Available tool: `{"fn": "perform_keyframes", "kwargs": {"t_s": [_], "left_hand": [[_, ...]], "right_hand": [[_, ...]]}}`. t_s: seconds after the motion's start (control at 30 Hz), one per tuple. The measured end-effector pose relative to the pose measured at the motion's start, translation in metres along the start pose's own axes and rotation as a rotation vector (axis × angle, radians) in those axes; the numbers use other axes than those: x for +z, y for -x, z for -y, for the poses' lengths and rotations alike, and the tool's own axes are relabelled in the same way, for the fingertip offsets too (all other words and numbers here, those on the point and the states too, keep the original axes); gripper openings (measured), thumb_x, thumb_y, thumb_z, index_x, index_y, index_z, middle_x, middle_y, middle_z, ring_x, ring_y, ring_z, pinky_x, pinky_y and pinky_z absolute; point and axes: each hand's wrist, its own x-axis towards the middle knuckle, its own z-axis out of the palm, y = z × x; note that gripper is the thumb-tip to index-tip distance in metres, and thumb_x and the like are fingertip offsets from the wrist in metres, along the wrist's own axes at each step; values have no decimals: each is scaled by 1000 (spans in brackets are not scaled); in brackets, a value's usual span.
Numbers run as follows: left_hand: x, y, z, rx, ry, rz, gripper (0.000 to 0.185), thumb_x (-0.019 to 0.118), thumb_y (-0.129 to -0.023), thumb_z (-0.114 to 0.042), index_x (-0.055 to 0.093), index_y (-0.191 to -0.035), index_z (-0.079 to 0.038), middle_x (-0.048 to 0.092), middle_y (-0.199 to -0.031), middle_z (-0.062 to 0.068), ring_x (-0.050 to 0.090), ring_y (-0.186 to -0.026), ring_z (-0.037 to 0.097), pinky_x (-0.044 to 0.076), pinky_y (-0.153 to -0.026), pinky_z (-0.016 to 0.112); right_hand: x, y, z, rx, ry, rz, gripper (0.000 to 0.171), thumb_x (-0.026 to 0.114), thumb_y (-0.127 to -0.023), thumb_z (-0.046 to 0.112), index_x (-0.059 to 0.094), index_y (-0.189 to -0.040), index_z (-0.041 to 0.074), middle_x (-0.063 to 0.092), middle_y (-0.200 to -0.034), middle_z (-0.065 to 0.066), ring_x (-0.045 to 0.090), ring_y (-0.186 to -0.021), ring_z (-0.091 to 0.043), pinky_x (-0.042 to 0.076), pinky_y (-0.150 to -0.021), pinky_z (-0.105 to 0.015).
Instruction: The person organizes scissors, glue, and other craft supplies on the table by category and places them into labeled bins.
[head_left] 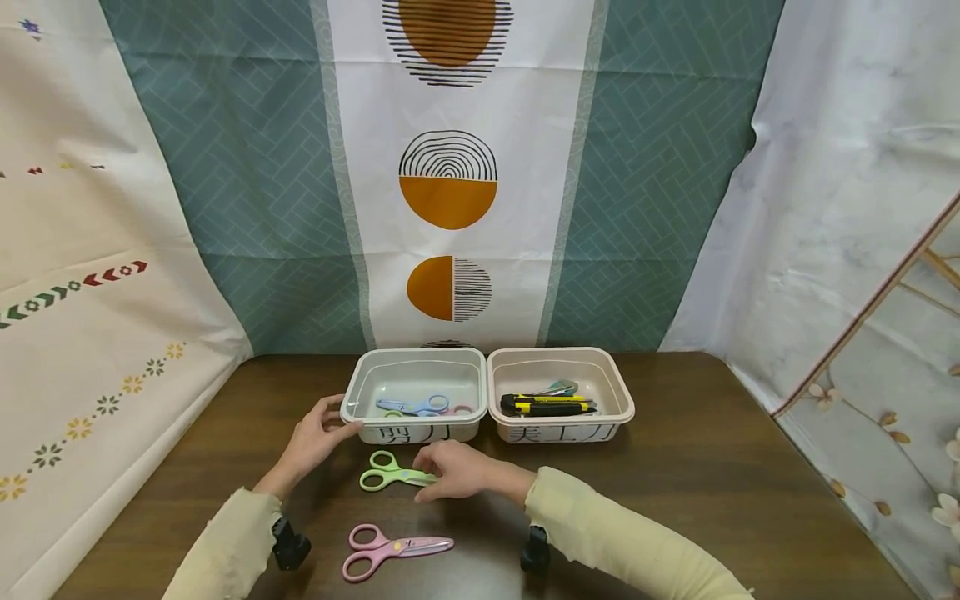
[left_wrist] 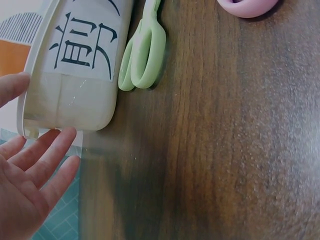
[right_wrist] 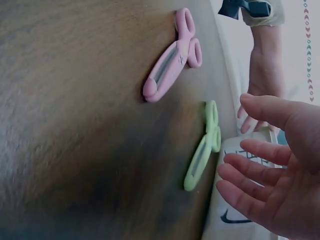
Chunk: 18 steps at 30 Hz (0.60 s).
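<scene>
My left hand [head_left: 311, 437] is at the front left corner of the pale left bin [left_wrist: 70, 107], thumb by the front rim and fingers along its side. The fingers look nearly straight in the left wrist view. My right hand [head_left: 456, 469] hovers over the blade end of the green scissors [right_wrist: 204, 145], its spread fingers holding nothing in the right wrist view. These scissors lie on the table just before the left bin. Pink scissors [head_left: 390, 548] lie nearer to me. Inside the left bin are blue scissors [head_left: 408, 408] and other handles, partly hidden.
Beside the left bin stands a beige bin [head_left: 628, 407] holding several utility knives [head_left: 553, 408]. Both bins carry written labels on their fronts. Behind the brown wooden table [head_left: 705, 467] hangs a patterned curtain [head_left: 277, 167]. Cloth also hangs at both sides.
</scene>
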Motion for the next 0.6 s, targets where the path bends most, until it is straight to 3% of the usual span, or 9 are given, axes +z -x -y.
{"fn": "perform_keyframes", "kwargs": {"t_s": [0.17,0.6], "left_hand": [[-1,1,0,11,11,1,59,67,-82,-20,38,-128,5,58,-112,27,62,-90,29,48,-71,29],[-1,1,0,-2,15,4,61,68,-82,-21,38,-129,4,57,-113,28,62,-91,30,49,-73,33]], "right_hand": [[8,-5,0,12,50,-5,41,73,-74,31,63,-106,6,64,-91,0,52,-77,-2,39,-69,-12],[22,-16,-5,69,57,-44,38,76,-71,27,65,-102,7,61,-83,1,49,-73,-2,38,-65,-12]]}}
